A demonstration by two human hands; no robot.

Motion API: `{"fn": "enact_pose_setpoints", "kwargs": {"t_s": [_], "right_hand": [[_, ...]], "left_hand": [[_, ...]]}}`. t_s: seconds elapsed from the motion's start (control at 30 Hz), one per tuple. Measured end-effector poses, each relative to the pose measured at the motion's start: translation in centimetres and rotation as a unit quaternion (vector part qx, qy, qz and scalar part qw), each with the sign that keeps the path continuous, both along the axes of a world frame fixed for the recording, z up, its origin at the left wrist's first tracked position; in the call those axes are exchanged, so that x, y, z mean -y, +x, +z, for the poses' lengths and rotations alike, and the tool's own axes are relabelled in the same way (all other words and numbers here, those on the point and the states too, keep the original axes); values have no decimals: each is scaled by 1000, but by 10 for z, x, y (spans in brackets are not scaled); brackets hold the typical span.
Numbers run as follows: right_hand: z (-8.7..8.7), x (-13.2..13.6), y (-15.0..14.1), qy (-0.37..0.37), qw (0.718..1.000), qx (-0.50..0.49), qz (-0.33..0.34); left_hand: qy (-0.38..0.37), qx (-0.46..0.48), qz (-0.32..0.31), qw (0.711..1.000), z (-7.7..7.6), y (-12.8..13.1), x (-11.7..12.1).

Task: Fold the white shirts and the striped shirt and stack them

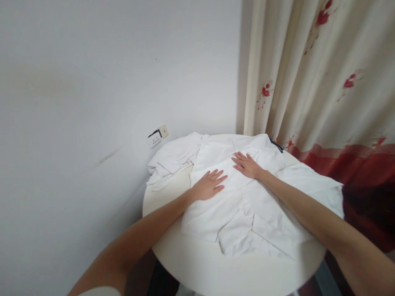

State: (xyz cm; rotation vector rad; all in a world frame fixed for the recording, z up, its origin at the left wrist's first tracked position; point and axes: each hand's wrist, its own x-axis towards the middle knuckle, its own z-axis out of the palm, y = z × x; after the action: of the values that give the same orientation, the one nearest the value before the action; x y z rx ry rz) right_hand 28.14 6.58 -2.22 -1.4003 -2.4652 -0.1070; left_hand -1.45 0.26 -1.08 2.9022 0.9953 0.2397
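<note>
Extending left to right across round table [247,271], white cloth [216,153], flap [239,240] pointing nearward, hands [209,186] [246,165] flat, unclenched

Single head-worn view, facing forward and down at close range, sets table [240,271] lower centre, wall [117,61] upper left.

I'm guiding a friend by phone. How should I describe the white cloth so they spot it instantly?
Beside the wall and the red-flowered curtain stands a round table. Spread over its top is the white cloth, with the left hand and right hand lying flat on it. Unlike the curtain, it is plain.
</note>
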Motion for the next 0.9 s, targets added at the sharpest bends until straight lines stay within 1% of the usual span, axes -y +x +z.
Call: {"fn": "enact_pose_setpoints", "kwargs": {"t_s": [0.1,0.2,0.37,0.47,0.57,0.63,0.7,0.77,0.83,0.9], "right_hand": [[0,0,0,1,1000,3,1],[0,1,0,6,1000,7,2],[1,2,0,5,1000,10,0],[1,3,0,5,1000,10,1],[1,3,0,6,1000,11,1],[1,3,0,4,1000,13,0],[-1,1,1,4,1000,14,-1],[-2,0,1,2,1000,12,-2],[-2,0,1,-2,1000,10,-1],[-2,0,1,-6,1000,10,-3]], "left_hand": [[-3,-8,-22,1000,7,-12,20],[-12,-7,-36,999,12,-26,46],[-32,1,-36,999,14,-53,87],[-37,-1,-31,999,15,-66,104],[-49,-9,-31,998,19,-74,116],[-78,-18,-40,996,26,-75,117],[-117,-12,-34,992,35,-73,110],[-129,24,11,991,43,-68,92],[-88,63,81,991,45,-63,68],[-36,55,144,987,39,-60,42]]}}
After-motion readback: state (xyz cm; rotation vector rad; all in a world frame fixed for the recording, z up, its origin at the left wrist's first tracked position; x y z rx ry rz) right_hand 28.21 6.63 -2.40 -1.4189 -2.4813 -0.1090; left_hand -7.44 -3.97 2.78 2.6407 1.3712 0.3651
